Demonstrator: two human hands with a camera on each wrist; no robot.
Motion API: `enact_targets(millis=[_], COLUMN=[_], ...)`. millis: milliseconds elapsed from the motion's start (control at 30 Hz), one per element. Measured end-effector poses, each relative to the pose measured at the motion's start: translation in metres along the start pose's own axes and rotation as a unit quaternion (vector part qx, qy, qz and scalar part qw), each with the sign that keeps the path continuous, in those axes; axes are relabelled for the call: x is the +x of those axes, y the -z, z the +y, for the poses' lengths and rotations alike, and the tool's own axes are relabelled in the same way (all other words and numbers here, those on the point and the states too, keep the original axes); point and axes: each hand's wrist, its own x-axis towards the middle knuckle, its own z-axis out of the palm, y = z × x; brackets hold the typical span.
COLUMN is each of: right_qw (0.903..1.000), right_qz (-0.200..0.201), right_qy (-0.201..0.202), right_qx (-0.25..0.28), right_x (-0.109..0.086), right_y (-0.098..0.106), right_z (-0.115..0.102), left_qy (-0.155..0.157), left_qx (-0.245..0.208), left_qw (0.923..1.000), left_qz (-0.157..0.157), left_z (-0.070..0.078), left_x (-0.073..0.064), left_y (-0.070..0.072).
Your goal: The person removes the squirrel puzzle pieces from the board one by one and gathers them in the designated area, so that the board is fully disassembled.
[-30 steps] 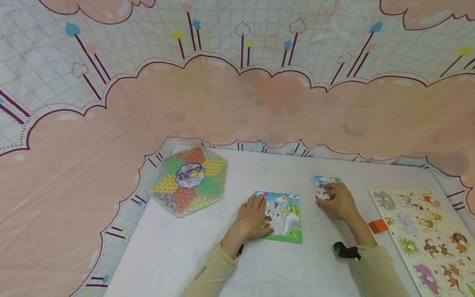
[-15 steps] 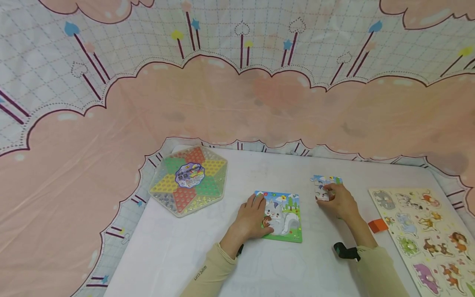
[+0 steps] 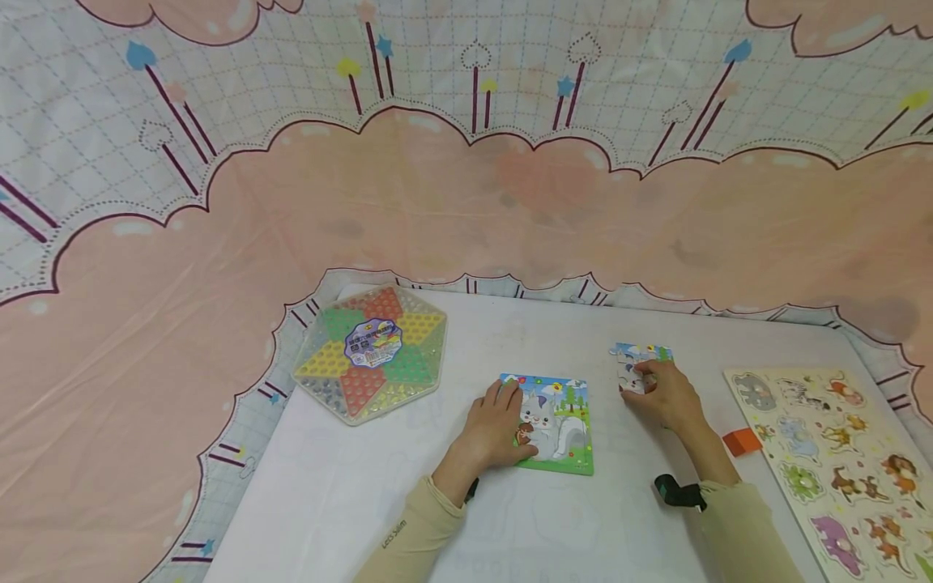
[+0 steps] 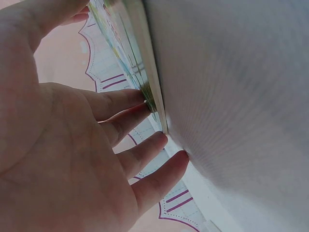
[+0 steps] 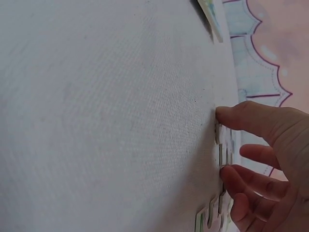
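Observation:
My left hand [image 3: 492, 425] rests over the left side of a square jigsaw puzzle [image 3: 557, 425], which shows a grey squirrel on green grass. In the left wrist view its straight fingers [image 4: 164, 179] reach along the puzzle's edge [image 4: 149, 63], some tips at the table. To the right, my right hand [image 3: 669, 397] pinches a small group of joined jigsaw pieces [image 3: 628, 368] lying on the table, with blue sky and part of a squirrel on them. In the right wrist view the thumb and curled fingers touch the pieces [image 5: 223, 154]; the hand hides part of them.
A hexagonal Chinese checkers board [image 3: 408, 368] lies at the left. An orange block [image 3: 742, 442] sits beside an animal peg puzzle board [image 3: 780, 413] on the right. A patterned curtain [image 3: 437, 210] hangs behind the white table [image 3: 350, 502].

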Motion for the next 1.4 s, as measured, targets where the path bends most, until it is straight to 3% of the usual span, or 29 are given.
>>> enact_targets(millis=[733, 1133, 1267, 1400], right_qw=[0.9999, 0.9995, 0.9987, 0.9941], right_qz=[0.007, 0.01, 0.01, 0.019], right_qy=[0.004, 0.001, 0.02, 0.067], right_qx=[-0.01, 0.03, 0.045, 0.083], right_x=[-0.004, -0.018, -0.024, -0.028], right_y=[0.002, -0.004, -0.009, -0.016], right_z=[0.0, -0.009, -0.014, -0.017], left_qy=[-0.002, 0.0, -0.001, -0.003], left_qx=[0.002, 0.0, -0.001, 0.001], left_qw=[0.9999, 1.0, 1.0, 1.0], left_qz=[0.01, 0.002, 0.004, 0.006], left_z=[-0.002, -0.001, 0.0, 0.0], left_x=[0.001, 0.0, 0.0, 0.0], left_y=[-0.002, 0.0, 0.001, 0.0])
